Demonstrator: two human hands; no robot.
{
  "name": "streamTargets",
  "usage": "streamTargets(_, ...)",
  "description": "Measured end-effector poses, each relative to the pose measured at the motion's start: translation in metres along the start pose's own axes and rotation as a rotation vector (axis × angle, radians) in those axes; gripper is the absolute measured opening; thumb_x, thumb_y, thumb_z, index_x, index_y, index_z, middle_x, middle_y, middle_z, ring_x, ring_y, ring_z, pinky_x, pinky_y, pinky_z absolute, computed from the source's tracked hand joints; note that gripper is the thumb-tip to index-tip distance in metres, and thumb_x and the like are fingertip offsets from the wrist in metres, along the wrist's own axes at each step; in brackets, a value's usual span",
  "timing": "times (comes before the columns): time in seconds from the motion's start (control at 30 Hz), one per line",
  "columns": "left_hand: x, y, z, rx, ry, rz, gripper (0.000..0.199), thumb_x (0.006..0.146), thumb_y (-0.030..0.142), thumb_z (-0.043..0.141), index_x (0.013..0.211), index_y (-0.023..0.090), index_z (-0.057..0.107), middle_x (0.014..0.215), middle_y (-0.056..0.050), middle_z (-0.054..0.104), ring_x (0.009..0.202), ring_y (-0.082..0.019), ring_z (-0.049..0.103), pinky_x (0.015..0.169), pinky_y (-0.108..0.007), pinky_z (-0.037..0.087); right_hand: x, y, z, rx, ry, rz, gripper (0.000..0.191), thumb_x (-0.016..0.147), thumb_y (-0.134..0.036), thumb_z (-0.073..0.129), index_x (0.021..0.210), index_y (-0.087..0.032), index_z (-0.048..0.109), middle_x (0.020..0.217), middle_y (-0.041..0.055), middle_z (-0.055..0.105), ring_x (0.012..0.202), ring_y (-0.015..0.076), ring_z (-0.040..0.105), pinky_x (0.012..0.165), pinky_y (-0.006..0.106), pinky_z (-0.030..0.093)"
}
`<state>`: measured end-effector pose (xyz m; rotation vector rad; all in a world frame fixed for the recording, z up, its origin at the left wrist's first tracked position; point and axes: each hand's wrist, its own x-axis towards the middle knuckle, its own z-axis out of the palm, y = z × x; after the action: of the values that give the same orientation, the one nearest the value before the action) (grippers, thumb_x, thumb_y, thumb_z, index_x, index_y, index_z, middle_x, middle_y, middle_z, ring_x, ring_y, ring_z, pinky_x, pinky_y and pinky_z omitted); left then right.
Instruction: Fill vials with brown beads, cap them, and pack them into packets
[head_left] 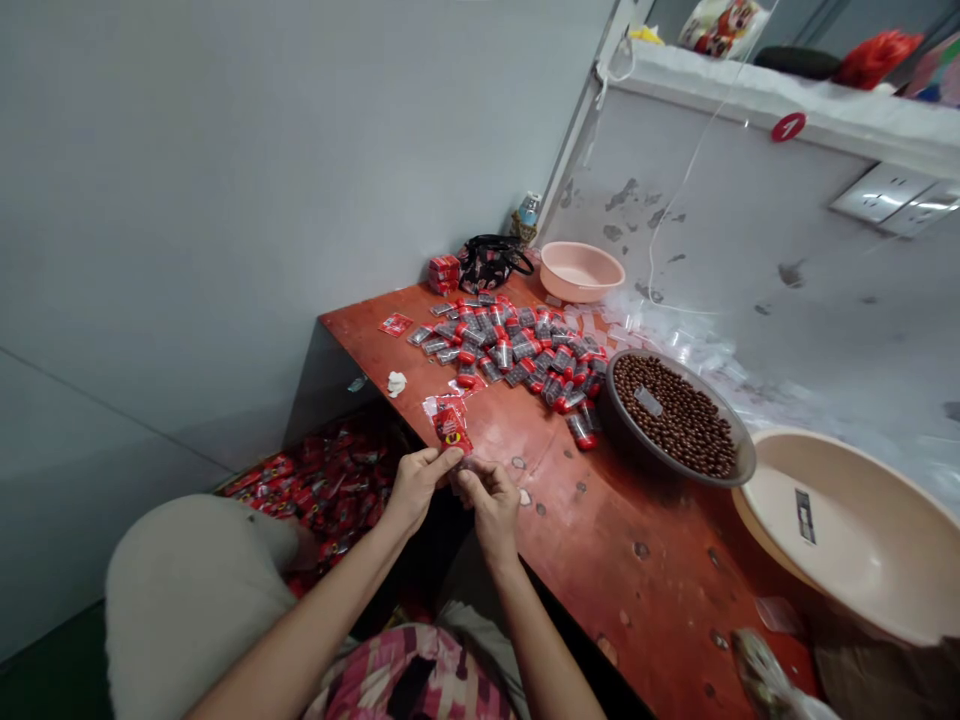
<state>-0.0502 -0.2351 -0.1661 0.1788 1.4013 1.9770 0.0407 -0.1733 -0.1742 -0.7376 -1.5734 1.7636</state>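
Observation:
Both hands meet at the near edge of the red table. My left hand pinches the lower end of a small red packet between thumb and finger. Close beside it, my right hand has its thumb and fingers pressed together; what lies between them is too small and partly hidden. Red printed wrappers lie just beyond the packet. Farther back is a pile of small clear containers with red caps and dark contents.
A grey bowl of brown balls stands right of the pile, beside a large beige basin. A pink basin and black bag are at the back. Many red packets fill a container below the table's left edge.

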Motion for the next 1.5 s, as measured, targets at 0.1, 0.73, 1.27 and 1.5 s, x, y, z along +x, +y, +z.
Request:
streamTargets(0.1, 0.000, -0.004, 0.000, -0.022, -0.042, -0.022, 0.027, 0.059, 0.036, 0.069, 0.060, 0.010, 0.063, 0.053, -0.003, 0.060, 0.045, -0.013, 0.053, 0.044, -0.024, 0.041, 0.001, 0.002, 0.001, 0.028, -0.022, 0.049, 0.019, 0.073, -0.031, 0.060, 0.084, -0.016, 0.058, 0.061, -0.0024, 0.056, 0.045, 0.0077, 0.045, 0.041, 0.019, 0.038)
streamTargets(0.73, -0.019, -0.012, 0.001, -0.283, -0.187, -0.197, 0.015, 0.066, 0.023, 0.067, 0.069, 0.008, 0.065, 0.066, -0.005, 0.064, 0.062, -0.013, 0.059, 0.067, -0.027, 0.048, 0.010, 0.004, -0.013, 0.176, -0.102, 0.173, 0.018, 0.063, -0.024, 0.069, 0.075, -0.017, 0.056, 0.057, -0.0040, 0.058, 0.047, 0.0094, 0.053, 0.047, 0.021, 0.044)
streamTargets(1.27, 0.030, 0.006, -0.030, 0.492, 0.108, 0.472, 0.032, 0.064, 0.031, 0.067, 0.095, 0.024, 0.066, 0.109, -0.008, 0.061, 0.107, -0.027, 0.050, 0.096, -0.038, 0.032, 0.024, -0.001, -0.013, 0.040, -0.132, 0.198, 0.024, 0.071, -0.037, 0.060, 0.078, -0.016, 0.053, 0.057, -0.0030, 0.056, 0.040, 0.0067, 0.050, 0.036, 0.016, 0.037)
streamTargets(1.5, 0.075, -0.009, -0.016, 1.015, 0.084, 0.730, 0.021, 0.073, 0.022, 0.057, 0.089, 0.030, 0.067, 0.117, -0.003, 0.057, 0.121, -0.030, 0.033, 0.102, -0.050, 0.010, 0.035, -0.012, -0.012, -0.078, -0.178, 0.128, 0.021, 0.072, -0.036, 0.059, 0.077, -0.016, 0.055, 0.057, -0.0036, 0.054, 0.041, 0.0072, 0.049, 0.037, 0.017, 0.037)
